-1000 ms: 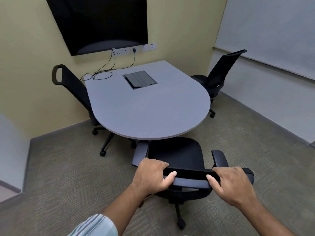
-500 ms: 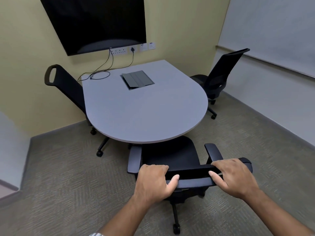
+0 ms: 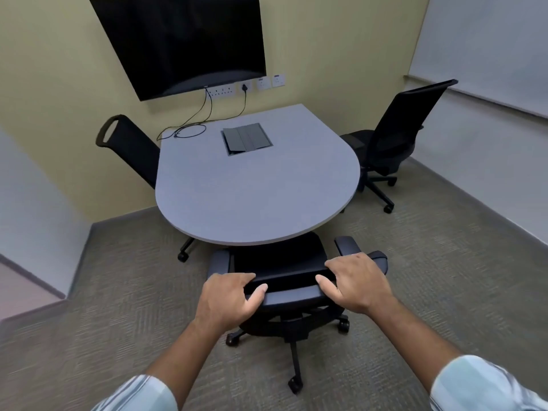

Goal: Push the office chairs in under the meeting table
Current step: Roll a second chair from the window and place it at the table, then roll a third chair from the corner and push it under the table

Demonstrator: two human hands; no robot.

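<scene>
Your left hand and right hand both have a closed grip on the top of the backrest of the near office chair, fingers curled over it. Its seat front is tucked under the rounded grey tabletop. Farther back, the left chair sits pushed in, and the right chair stands just beside the edge.

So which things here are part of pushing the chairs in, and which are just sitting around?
Part of the job:
near chair, gripped by the left hand and the right hand
left chair
right chair
meeting table

Just there:
screen
cable
table hatch
wall sockets
</scene>
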